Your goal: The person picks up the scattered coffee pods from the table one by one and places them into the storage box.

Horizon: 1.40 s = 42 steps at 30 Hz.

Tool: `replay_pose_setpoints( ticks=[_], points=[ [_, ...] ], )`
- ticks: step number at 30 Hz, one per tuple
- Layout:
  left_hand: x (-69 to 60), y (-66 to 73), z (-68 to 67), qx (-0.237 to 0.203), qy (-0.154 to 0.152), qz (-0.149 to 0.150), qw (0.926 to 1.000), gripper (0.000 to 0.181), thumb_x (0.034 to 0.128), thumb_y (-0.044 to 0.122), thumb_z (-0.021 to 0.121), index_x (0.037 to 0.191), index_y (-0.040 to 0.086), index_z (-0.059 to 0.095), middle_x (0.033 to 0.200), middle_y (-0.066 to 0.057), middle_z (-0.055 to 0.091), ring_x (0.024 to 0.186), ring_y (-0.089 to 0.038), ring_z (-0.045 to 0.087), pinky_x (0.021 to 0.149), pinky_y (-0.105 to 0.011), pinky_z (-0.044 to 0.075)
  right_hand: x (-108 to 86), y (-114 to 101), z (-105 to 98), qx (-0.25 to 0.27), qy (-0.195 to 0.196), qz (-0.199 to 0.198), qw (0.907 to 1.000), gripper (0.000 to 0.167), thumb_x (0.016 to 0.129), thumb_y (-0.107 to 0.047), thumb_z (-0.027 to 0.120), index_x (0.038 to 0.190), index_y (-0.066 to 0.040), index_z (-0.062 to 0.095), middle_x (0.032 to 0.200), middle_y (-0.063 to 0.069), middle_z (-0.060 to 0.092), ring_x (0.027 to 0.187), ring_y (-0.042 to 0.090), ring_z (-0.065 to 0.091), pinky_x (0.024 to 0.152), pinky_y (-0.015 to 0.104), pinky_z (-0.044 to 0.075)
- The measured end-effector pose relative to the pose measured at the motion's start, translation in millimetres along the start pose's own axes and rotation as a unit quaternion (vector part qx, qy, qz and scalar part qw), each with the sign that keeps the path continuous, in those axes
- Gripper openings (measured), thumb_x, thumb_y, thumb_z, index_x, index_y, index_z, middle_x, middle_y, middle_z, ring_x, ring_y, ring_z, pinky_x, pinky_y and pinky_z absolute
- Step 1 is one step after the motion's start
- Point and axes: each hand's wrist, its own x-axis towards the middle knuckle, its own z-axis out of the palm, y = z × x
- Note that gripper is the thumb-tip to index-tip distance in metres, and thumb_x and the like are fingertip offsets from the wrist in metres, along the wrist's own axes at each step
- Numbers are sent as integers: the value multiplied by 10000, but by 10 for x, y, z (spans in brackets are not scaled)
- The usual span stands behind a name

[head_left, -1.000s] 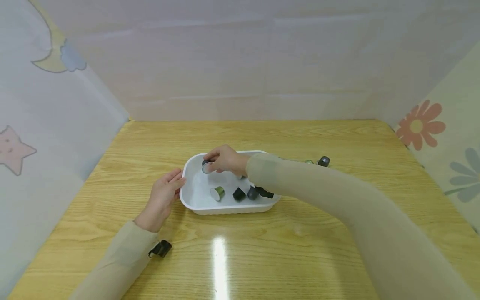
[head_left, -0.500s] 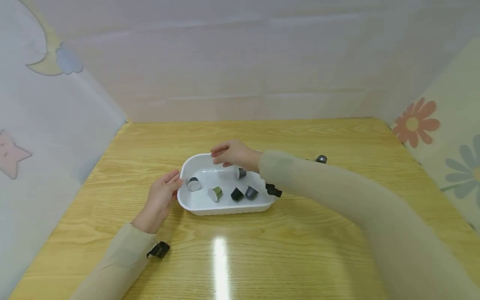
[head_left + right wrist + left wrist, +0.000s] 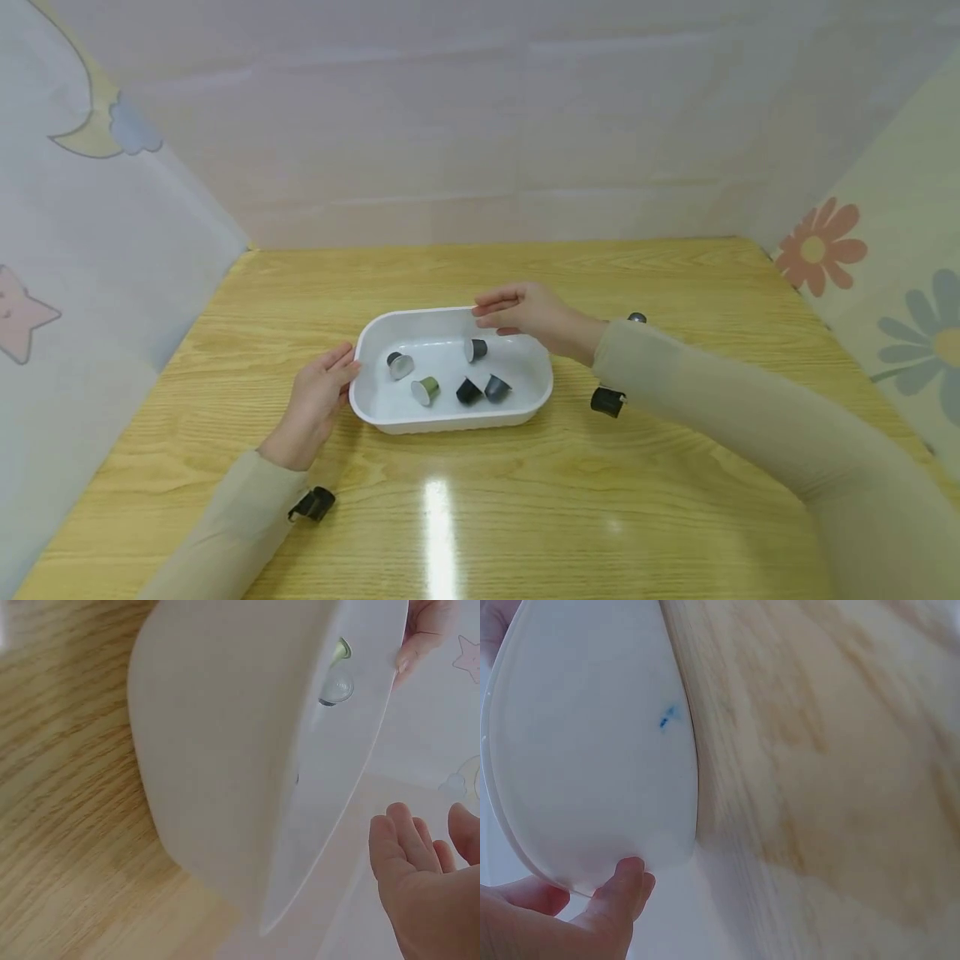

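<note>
A white oval-ended tray point(image 3: 450, 422) stands on the wooden table, holding several small capsules, among them a green one point(image 3: 425, 390), a black one point(image 3: 468, 391) and a grey one point(image 3: 497, 388). My left hand point(image 3: 311, 404) grips the tray's left end, thumb at the rim; in the left wrist view the fingers point(image 3: 622, 889) lie against its outer wall. Over the tray's back right rim, my right hand point(image 3: 536, 317) hangs with nothing in it. The right wrist view shows that hand point(image 3: 431, 885) with fingers loosely bent, apart from the tray point(image 3: 210, 750).
A dark capsule point(image 3: 637, 317) lies on the table beyond the right sleeve, partly hidden by it. Black straps hang at both wrists. Patterned cloth walls stand behind the table point(image 3: 480, 517) and at both sides.
The right hand let go of a dark capsule with a pale lid at the tray's left end, then moved right across the tray. The left hand stays on the tray's end.
</note>
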Motion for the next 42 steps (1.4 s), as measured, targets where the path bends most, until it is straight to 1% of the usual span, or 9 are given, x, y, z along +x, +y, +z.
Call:
replay_pose_setpoints(
  ticks=[6,11,16,19,25,28,34,39,42],
  points=[
    [11,-10,-47,154,2,34,9999,551,1029,52,440,1526,-12,213,1550,-148,283,1352,-281,367,794,-154,464,-135,59,-98,20,154,80,9998,434,930,-1,635,1344,54,521,1309,200,585,1135,234,601,1018,458,411],
    [18,-19,-72,216,11,82,9997,549,1030,60,438,1526,-13,214,1551,-149,282,1347,-282,374,817,-167,465,-200,68,-137,17,174,-31,9998,411,945,24,597,1346,56,516,1301,192,593,1163,263,589,1022,469,406],
    [35,-20,-66,136,27,49,9999,547,1029,60,442,1525,-10,221,1546,-144,295,1335,-269,391,823,-175,474,-259,76,-176,43,210,-136,9997,404,944,55,575,1343,65,510,1307,202,585,1171,279,585,1017,469,412],
    [51,-25,-50,81,25,18,10000,546,1030,58,441,1525,-9,222,1545,-142,298,1338,-269,389,823,-179,478,-320,104,-214,-48,191,-289,9994,400,942,55,574,1337,78,511,1303,206,587,1162,269,594,1004,456,427],
    [65,-5,-14,119,-23,-15,9999,556,1028,69,466,1528,6,229,1541,-140,311,1346,-276,389,887,-217,471,-430,198,-307,-307,352,-415,9980,404,942,8,607,1328,90,520,1290,194,600,1116,213,625,945,330,478],
    [73,6,0,138,-43,-7,9999,559,1027,69,469,1528,7,228,1543,-141,308,1346,-277,388,900,-224,464,-482,195,-343,-369,457,-375,9976,406,942,-11,620,1328,77,528,1286,183,606,1134,234,615,967,352,464],
    [83,4,8,183,0,-27,9998,553,1028,71,464,1528,12,235,1542,-135,310,1338,-274,391,837,-192,473,-585,176,-389,-674,697,-429,9944,389,941,-77,646,1312,14,573,1278,176,615,1177,242,582,1021,392,418],
    [81,-10,7,183,-14,-33,9998,552,1029,75,463,1528,11,235,1544,-133,309,1332,-274,395,839,-198,475,-658,229,-457,-920,782,-599,9909,387,938,-83,652,1303,24,577,1259,193,620,1148,258,601,1006,404,431],
    [79,-16,3,175,-27,-32,9998,554,1029,74,462,1529,10,231,1546,-131,304,1333,-277,394,841,-202,475,-688,267,-500,-1037,809,-696,9889,395,931,-79,661,1298,40,576,1242,191,631,1138,256,607,968,379,462]
  ],
)
